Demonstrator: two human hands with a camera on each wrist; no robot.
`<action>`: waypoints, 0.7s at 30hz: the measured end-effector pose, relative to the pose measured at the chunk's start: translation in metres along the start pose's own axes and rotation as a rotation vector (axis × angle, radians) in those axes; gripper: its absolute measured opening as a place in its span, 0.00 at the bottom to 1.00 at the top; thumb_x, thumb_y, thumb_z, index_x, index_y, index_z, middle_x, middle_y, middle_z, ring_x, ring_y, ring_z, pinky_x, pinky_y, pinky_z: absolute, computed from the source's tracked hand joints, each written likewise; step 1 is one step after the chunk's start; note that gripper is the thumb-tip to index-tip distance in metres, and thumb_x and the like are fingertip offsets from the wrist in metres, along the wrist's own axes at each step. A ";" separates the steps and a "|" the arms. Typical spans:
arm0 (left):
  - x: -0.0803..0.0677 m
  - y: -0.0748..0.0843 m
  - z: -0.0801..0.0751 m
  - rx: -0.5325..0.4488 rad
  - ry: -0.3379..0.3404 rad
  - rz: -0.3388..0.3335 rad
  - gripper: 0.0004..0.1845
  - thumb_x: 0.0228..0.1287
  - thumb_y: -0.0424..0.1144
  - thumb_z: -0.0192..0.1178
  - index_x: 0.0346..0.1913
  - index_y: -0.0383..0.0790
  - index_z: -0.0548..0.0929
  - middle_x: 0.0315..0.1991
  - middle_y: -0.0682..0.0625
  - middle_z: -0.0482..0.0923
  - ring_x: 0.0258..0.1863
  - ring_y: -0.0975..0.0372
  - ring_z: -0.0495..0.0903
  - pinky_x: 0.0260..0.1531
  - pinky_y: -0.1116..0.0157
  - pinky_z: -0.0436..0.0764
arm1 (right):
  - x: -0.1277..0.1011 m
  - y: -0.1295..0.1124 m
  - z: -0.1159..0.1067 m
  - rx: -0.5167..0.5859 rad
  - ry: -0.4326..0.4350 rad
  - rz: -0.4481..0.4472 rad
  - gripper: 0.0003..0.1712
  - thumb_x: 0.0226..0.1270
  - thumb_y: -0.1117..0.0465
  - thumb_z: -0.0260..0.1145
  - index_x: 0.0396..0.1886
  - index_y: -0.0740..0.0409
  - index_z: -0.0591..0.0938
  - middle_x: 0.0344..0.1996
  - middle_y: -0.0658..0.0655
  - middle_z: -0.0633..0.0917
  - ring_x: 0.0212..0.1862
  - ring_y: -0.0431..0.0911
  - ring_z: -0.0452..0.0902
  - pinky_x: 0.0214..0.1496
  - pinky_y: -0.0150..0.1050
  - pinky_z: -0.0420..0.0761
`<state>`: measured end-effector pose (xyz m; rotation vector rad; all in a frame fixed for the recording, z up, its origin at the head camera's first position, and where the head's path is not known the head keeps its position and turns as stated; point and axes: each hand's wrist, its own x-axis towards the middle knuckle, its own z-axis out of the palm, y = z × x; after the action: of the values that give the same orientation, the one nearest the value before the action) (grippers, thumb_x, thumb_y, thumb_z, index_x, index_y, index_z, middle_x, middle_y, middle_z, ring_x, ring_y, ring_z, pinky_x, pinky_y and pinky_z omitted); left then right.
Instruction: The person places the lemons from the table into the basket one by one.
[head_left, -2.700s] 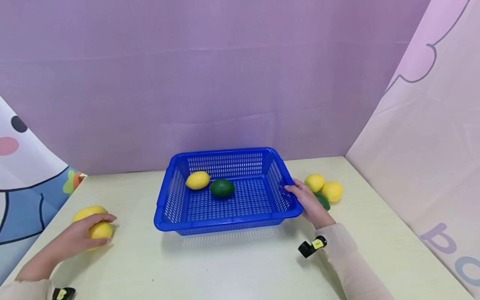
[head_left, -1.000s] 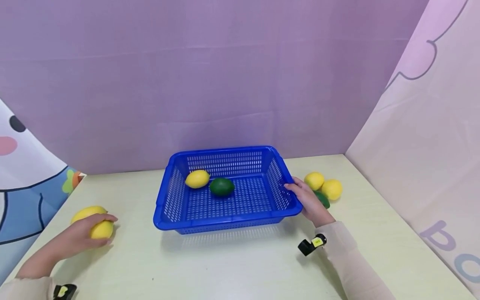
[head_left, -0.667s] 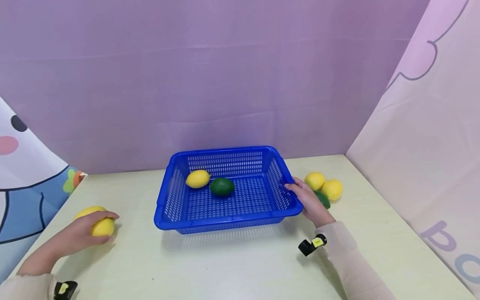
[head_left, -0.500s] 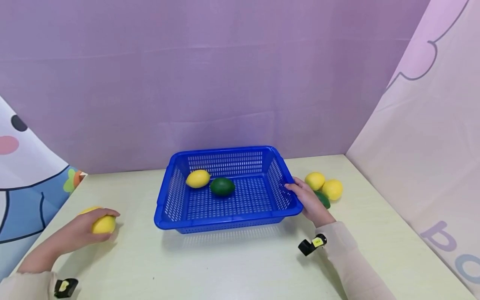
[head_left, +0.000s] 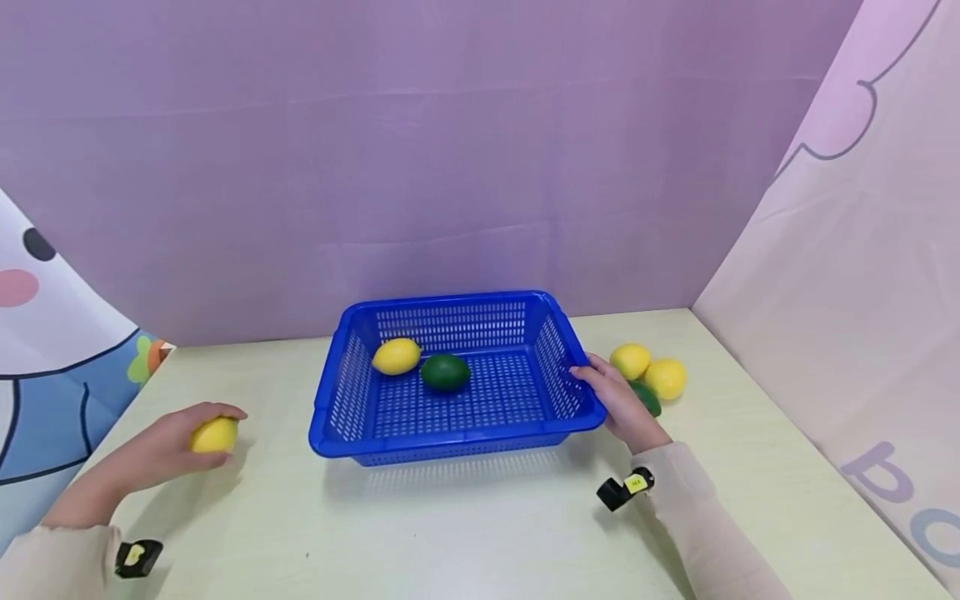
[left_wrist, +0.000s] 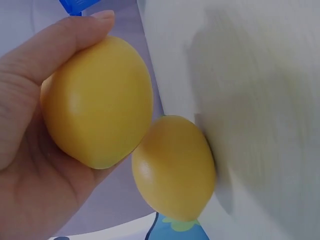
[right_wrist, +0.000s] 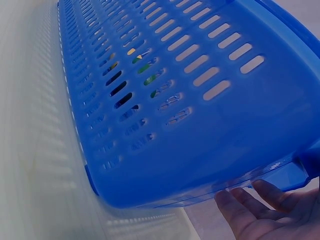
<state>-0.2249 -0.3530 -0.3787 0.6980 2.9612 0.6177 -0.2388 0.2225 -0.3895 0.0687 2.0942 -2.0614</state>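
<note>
At the lower left of the head view the left hand curls its fingers around a yellow lemon, lifted just off the pale table. The left wrist view shows that lemon cupped in the palm, thumb across its top, with a second lemon touching it on the lower right and lying on the table. In the middle of the frame stands a blue slotted basket. Inside it, toward the upper left, lie a basket lemon and a dark green fruit, just beside each other. The right hand rests against the basket's right rim at centre right; in the right wrist view its fingers lie fairly straight under the rim's lip, not clenched. Just right of that hand two more yellow lemons sit close together, with a green fruit partly hidden behind the hand. Purple cloth fills the upper frame
</note>
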 end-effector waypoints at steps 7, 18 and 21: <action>0.003 0.006 -0.005 -0.014 0.027 0.044 0.26 0.50 0.38 0.71 0.53 0.38 0.75 0.45 0.46 0.75 0.30 0.70 0.66 0.26 0.71 0.71 | -0.001 0.000 -0.001 -0.001 -0.003 -0.006 0.31 0.74 0.55 0.47 0.72 0.59 0.54 0.59 0.70 0.69 0.46 0.50 0.77 0.49 0.44 0.81; 0.010 0.017 -0.014 0.012 0.063 0.076 0.25 0.53 0.38 0.70 0.54 0.41 0.75 0.43 0.48 0.75 0.30 0.69 0.67 0.25 0.71 0.71 | -0.002 -0.001 -0.001 0.011 -0.013 -0.016 0.31 0.74 0.55 0.47 0.72 0.59 0.54 0.58 0.70 0.69 0.45 0.49 0.78 0.49 0.44 0.81; 0.014 0.022 -0.015 0.024 0.052 0.060 0.25 0.53 0.39 0.69 0.55 0.42 0.75 0.44 0.48 0.76 0.31 0.67 0.68 0.26 0.71 0.71 | -0.002 -0.001 -0.001 0.012 -0.014 -0.010 0.31 0.74 0.55 0.47 0.72 0.59 0.54 0.58 0.70 0.70 0.45 0.49 0.78 0.49 0.44 0.81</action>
<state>-0.2302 -0.3341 -0.3551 0.7872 3.0103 0.6153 -0.2372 0.2238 -0.3885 0.0447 2.0787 -2.0740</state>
